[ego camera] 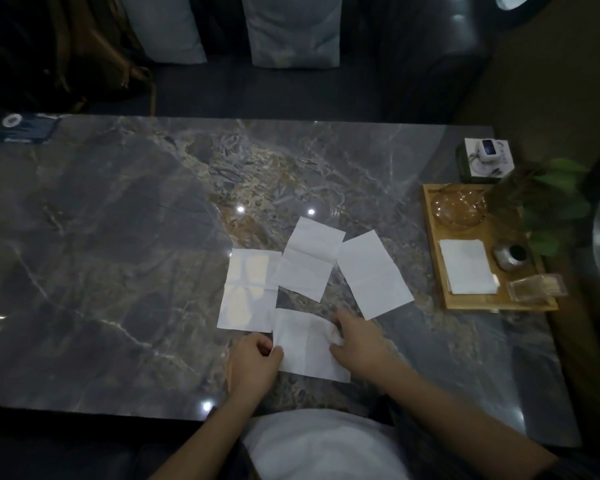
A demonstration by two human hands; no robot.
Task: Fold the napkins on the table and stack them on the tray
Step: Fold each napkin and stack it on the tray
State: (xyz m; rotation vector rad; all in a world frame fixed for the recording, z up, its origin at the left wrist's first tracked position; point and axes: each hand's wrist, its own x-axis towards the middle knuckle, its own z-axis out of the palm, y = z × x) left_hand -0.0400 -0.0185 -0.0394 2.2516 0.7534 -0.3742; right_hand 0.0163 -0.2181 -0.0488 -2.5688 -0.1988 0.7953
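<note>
Several white napkins lie on the marble table [118, 237]. The nearest napkin [307, 348] lies flat in front of me. My left hand [253, 367] pinches its left edge, and my right hand [357, 344] grips its crumpled right edge. Three unfolded napkins lie beyond it: a left napkin [248, 294], a middle napkin [307, 259] and a right napkin [373, 273]. A wooden tray [492, 301] stands at the right and holds a stack of folded napkins [466, 266].
On the tray are also a glass dish [459, 207], a small metal pot [510, 254] and a clear box [537, 287]. A potted plant [548, 202] overhangs the tray. A white box [485, 157] stands behind it. A blue card [26, 128] lies at the far left.
</note>
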